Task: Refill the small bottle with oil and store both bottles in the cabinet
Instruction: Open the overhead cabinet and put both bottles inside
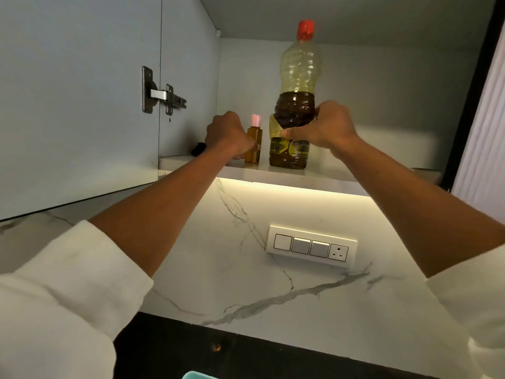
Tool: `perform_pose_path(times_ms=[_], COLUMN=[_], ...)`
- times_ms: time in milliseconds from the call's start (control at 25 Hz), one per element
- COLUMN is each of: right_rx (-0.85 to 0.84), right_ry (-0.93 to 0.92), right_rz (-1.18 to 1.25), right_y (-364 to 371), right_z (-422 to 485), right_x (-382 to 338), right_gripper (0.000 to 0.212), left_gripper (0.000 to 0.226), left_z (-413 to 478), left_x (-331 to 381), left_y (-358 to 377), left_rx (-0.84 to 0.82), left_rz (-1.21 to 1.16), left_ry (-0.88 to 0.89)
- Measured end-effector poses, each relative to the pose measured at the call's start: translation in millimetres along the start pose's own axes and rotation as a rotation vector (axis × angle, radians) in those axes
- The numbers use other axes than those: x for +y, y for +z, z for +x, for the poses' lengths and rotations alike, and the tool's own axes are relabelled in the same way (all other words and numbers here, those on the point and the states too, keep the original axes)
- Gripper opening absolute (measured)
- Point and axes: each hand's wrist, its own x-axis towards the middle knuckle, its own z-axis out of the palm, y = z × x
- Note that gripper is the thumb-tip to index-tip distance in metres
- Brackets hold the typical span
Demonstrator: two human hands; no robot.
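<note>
Two-handed up at the shelf (314, 175). Gripping big bottle (299, 69) at the waist with right hand (325, 127), fingers (291, 132) clamped round it, upright near the front edge. Pinching small bottle (253, 135) low with left hand (228, 135), fingers curled on it, just left of the big one. Bare shelf open rightward; door (82, 105) wide left.

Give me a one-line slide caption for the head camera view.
On the cabinet shelf, the left hand holds the small pink-capped bottle and the right hand grips the large red-capped oil bottle.
</note>
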Motion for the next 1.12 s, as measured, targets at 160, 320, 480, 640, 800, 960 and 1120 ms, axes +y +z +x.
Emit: perform_pose_path(times_ms=[160,320,480,640,800,960,1120], right_rx=[0.024,0.030,0.005,-0.007,-0.012,-0.001,-0.031], right_ry=[0.016,0.082,0.141,0.153,0.151,0.132,0.102], right_rz=[-0.048,-0.101,-0.117,-0.126,-0.142,-0.143,-0.197], right_y=[28.6,51.9,67.1,77.5,81.8,78.9,55.8], right_z=[26.3,52.7,74.2,86.5,91.8,82.5,60.7], right_x=[-1.3,-1.3,2.5,8.6,12.7,10.0,2.6], right_gripper=[0.068,0.073,0.075,0.076,0.074,0.074,0.058], left_gripper=[0.031,0.041,0.041,0.024,0.033,0.040,0.024], left_z=[27.6,54.8,82.6,101.3,106.8,100.1,79.5], left_x=[-3.4,-4.5,-6.6,-9.1,-12.0,-12.6,-7.6], left_y=[15.8,30.1,43.5,53.6,61.2,58.8,35.6], left_rx=[-0.026,-0.108,-0.182,-0.240,-0.251,-0.243,-0.185], left_rz=[0.051,0.092,0.092,0.113,0.193,0.255,0.228], left_ry=[0.022,0.021,-0.008,-0.025,0.021,0.060,0.094])
